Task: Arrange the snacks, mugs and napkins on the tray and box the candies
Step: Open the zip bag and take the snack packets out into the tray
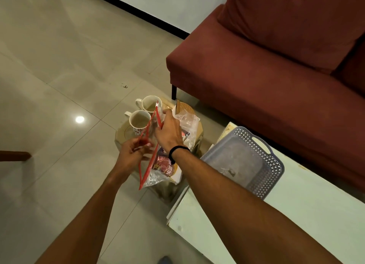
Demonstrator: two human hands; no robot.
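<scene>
Bag (158,165) of snacks hangs between my hands over the low stand; left hand (134,151) and right hand (167,133) pinch its red zip apart; next, I judge, snacks go to the tray (276,165).

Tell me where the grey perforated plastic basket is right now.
The grey perforated plastic basket sits on the pale table's far-left corner, right of the person's right hand, in front of the red sofa.

Two bare forearms reach forward and down from the lower edge of the view. The left hand (132,152) has its fingers curled, pinching a thin red strip. The right hand (169,131), a dark band at its wrist, has fingers bent, gripping clear plastic.
</scene>
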